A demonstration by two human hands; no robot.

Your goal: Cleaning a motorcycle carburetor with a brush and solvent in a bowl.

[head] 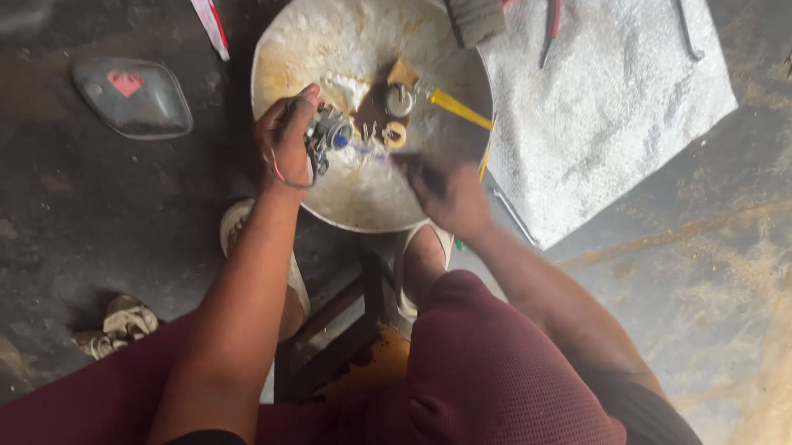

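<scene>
A dull, stained metal basin (314, 37) sits on the rough, dark concrete floor (43, 205); in the left hand (285, 138), a grimy cast-metal carburettor (326, 129) with thin wire leads. At the basin's right edge lies a coarse grey woven cloth (607, 103); at its left, a glossy clear plastic cover (132, 98).

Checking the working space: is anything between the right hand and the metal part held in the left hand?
Nothing visible: the right hand sits apart from the metal part in the left hand, over bare basin.
</scene>
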